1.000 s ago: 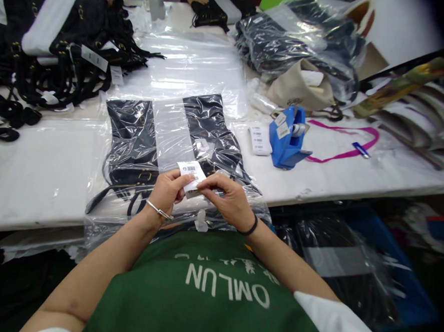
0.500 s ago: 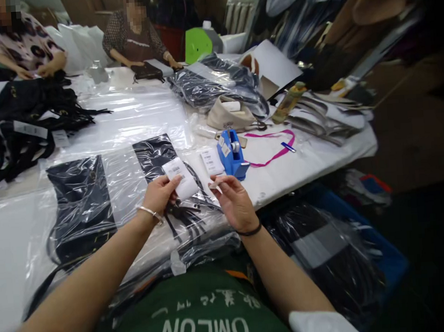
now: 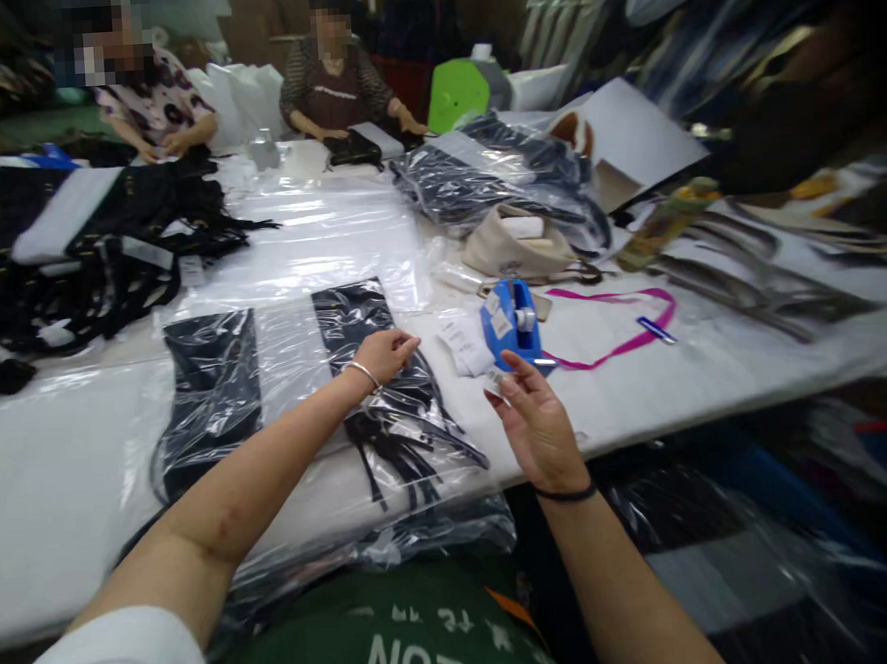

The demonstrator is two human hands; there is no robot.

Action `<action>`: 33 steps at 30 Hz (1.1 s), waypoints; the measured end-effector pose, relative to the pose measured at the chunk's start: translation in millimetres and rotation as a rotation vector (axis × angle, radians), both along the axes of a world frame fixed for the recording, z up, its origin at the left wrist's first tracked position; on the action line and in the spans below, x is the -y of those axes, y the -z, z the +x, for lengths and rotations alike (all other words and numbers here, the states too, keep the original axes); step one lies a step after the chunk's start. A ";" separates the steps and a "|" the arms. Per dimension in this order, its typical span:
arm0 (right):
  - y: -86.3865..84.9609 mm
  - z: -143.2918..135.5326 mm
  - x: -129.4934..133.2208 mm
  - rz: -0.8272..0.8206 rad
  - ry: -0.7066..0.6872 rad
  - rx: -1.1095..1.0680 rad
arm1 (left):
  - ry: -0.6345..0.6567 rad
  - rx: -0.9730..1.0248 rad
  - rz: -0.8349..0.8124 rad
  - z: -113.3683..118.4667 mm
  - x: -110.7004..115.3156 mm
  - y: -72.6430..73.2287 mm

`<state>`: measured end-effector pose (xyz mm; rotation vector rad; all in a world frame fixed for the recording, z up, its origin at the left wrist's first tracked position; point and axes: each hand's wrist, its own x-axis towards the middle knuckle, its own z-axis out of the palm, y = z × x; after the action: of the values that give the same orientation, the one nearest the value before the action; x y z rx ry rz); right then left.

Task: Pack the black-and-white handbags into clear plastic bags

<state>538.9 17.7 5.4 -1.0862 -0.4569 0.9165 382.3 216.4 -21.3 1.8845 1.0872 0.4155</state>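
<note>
My right hand (image 3: 540, 416) pinches a small pale sticker (image 3: 498, 381) between thumb and fingers, just in front of the blue tape dispenser (image 3: 504, 320). My left hand (image 3: 386, 356) hovers over or rests on a black bag in clear plastic (image 3: 352, 313); its fingers are drawn together, and I cannot make out anything in them. Black tassels (image 3: 395, 450) show through the plastic below that hand. Printed white labels (image 3: 466, 349) lie on the table between my hands, beside the dispenser.
A pink lanyard (image 3: 617, 349) curls right of the dispenser. Behind lie a beige pouch (image 3: 510, 248) and plastic-wrapped dark goods (image 3: 501, 178). Black tasselled bags (image 3: 107, 242) are heaped at left. Two people work across the white table (image 3: 717, 375). Below its edge are wrapped goods (image 3: 728, 555).
My left hand has let go of a printed label sheet and moved over the wrapped bag. My right hand still pinches a small sticker. The view has shifted left.
</note>
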 end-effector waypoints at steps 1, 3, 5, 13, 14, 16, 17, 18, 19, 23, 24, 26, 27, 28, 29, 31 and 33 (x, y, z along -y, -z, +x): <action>-1.1 -4.1 -8.3 -0.008 -0.033 0.008 | -0.004 -0.054 0.165 -32.5 -7.5 -0.5; -2.4 -19.4 -31.8 -0.017 -0.113 0.013 | -0.055 -0.190 0.404 -100.9 -21.7 -0.7; -3.5 -46.9 -63.3 -0.020 -0.222 0.015 | -0.117 -0.318 0.511 -164.9 -33.4 2.1; 7.4 -222.6 -241.0 0.063 -0.532 0.054 | -0.317 -0.669 0.567 -275.8 -53.6 44.5; 14.9 -240.7 -261.8 0.068 -0.531 0.074 | -0.333 -0.686 0.550 -277.5 -54.0 48.7; 34.1 -268.0 -294.3 0.041 -0.528 0.108 | -0.348 -0.696 0.530 -278.7 -54.7 54.1; 45.0 -276.9 -305.3 0.011 -0.532 0.126 | -0.351 -0.693 0.522 -278.7 -55.3 55.6; 56.0 -282.7 -312.6 -0.015 -0.533 0.149 | -0.352 -0.687 0.513 -278.6 -55.9 56.5; 66.5 -285.8 -316.8 -0.030 -0.533 0.176 | -0.353 -0.678 0.503 -278.5 -56.4 57.0; 92.2 -284.2 -314.2 0.012 -0.536 0.305 | -0.354 -0.613 0.490 -279.2 -56.6 57.8; 93.8 -283.5 -312.1 0.021 -0.544 0.337 | -0.357 -0.590 0.496 -279.8 -56.0 58.2; 93.3 -284.2 -309.2 0.017 -0.567 0.407 | -0.368 -0.543 0.508 -281.3 -54.6 59.0; 92.2 -285.4 -308.5 0.008 -0.578 0.442 | -0.376 -0.521 0.513 -282.1 -53.9 59.6; 91.1 -287.0 -308.3 -0.004 -0.586 0.471 | -0.383 -0.500 0.517 -282.8 -53.3 60.1; 90.3 -288.7 -308.4 -0.016 -0.590 0.495 | -0.387 -0.483 0.520 -283.3 -52.8 60.7; 90.0 -291.8 -309.4 -0.039 -0.586 0.529 | -0.389 -0.460 0.522 -283.9 -52.4 61.5; 91.1 -294.1 -310.8 -0.050 -0.584 0.563 | -0.387 -0.453 0.520 -283.9 -52.4 62.1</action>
<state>244.7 328.5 -85.8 -1.2816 -1.2700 1.1220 98.4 268.8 -83.4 2.2875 1.7976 0.5421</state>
